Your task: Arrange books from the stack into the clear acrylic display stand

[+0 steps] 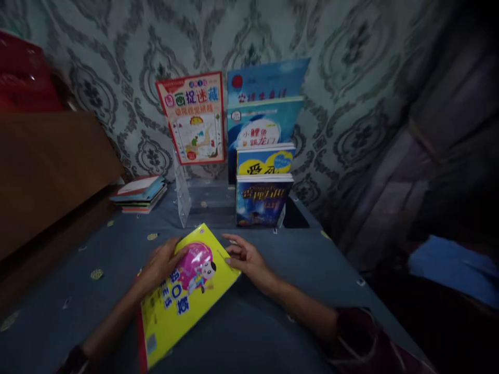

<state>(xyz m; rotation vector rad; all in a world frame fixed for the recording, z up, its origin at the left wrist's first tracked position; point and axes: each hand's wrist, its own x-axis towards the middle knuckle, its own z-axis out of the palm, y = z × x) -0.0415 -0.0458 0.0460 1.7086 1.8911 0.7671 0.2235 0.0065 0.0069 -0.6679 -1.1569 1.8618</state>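
A yellow workbook (210,291) with a pink circle and a cartoon child on its cover is tilted over the table in front of me. My left hand (161,262) grips its left edge, thumb lying on the cover and fingers underneath. At the right corner, my right hand (247,262) has its thumb on the cover's edge, with the other fingers curled and the index finger stretched beyond it. A red edge, perhaps another book (142,340), peeks out beneath the workbook's left side.
A clear book stand (181,195) at the back holds a red-bordered picture book (197,122), two blue books (268,122), a yellow-and-blue book (265,161) and a dark blue book (263,202). Left stand a book stack (140,192) and a brown box (50,171). Wallpaper rises behind.
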